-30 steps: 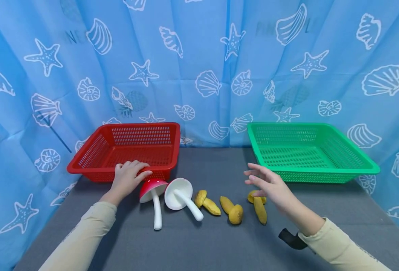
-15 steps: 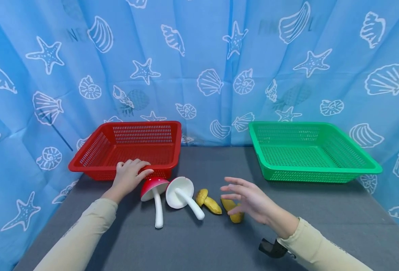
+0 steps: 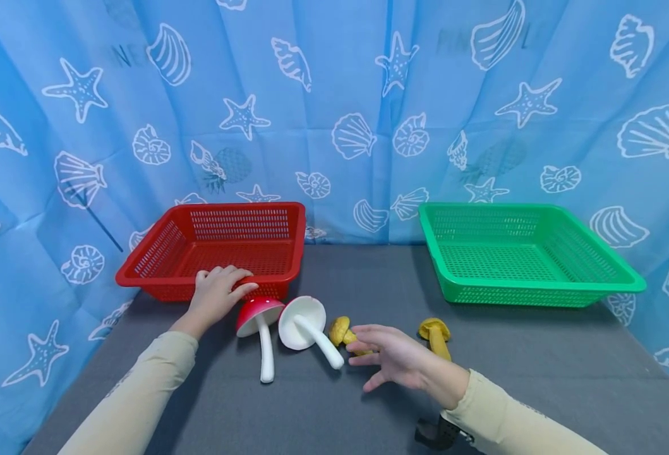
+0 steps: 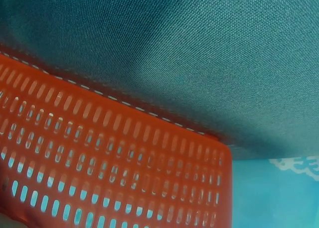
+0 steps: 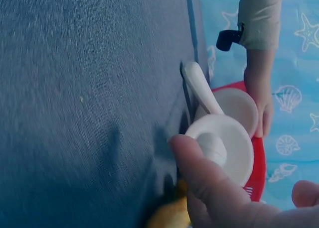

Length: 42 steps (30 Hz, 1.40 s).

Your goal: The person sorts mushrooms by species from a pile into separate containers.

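Observation:
My left hand (image 3: pixel 217 297) holds the front rim of the red basket (image 3: pixel 260 279), fingers over it. Below that hand lies a toy mushroom with a red cap (image 3: pixel 254 311) and a white stem. Beside it, another white-stemmed mushroom (image 3: pixel 302 323) shows its pale underside. My right hand (image 3: pixel 393 357), fingers spread and apart, hovers over the yellow mushrooms. Its fingertips overlap the left yellow mushroom (image 3: pixel 340 328); the middle one is hidden behind the hand. A third yellow mushroom (image 3: pixel 438 338) lies past the wrist. In the right wrist view a blurred yellow mushroom (image 5: pixel 169 215) shows near the thumb.
A green basket (image 3: pixel 539 285) stands at the back right of the grey-covered table (image 3: pixel 311 417). Behind both baskets hangs a blue curtain (image 3: pixel 323 82) with white shell and starfish prints. A black wrist camera (image 3: pixel 438 433) juts below the right sleeve.
My right hand has moved left from the right-hand yellow mushroom, across the middle one, to the left yellow mushroom, its fingers spreading. The left hand stays on the red basket's rim.

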Each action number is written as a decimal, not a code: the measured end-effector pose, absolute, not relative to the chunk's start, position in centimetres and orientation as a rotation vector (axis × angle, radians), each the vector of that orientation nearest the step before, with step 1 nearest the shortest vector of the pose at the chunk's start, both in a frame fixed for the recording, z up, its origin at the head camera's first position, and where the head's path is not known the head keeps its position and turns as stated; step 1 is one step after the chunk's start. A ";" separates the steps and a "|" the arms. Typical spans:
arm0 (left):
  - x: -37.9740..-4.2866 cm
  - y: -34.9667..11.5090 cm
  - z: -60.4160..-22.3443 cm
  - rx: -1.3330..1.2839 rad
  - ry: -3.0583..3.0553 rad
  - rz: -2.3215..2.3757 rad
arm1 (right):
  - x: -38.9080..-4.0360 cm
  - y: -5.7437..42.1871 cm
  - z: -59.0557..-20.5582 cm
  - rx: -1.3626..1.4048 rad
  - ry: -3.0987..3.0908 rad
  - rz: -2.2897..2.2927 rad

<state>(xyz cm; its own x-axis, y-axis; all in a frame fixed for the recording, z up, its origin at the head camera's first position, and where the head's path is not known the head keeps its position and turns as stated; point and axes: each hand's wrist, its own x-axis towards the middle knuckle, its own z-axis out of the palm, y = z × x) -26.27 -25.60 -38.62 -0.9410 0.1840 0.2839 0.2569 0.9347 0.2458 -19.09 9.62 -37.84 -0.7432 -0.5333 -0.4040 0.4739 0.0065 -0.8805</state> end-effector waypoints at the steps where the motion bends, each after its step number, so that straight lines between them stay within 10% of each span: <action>1: -26.3 -25.6 -38.6 -0.325 -2.837 -0.411 | -19.1 9.5 -38.0 -0.055 1.572 -1.817; 42: -26.2 -25.8 -38.6 -0.345 -2.848 -0.419 | -19.4 6.0 -36.4 -0.240 1.281 -2.007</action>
<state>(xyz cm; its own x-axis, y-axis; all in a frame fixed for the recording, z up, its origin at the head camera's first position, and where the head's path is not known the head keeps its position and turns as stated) -26.24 -25.79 -38.61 -0.9429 0.1957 0.2697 0.2651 0.9309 0.2514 -19.40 6.04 -36.37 -0.7151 -0.6640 -0.2187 0.4781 -0.2363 -0.8459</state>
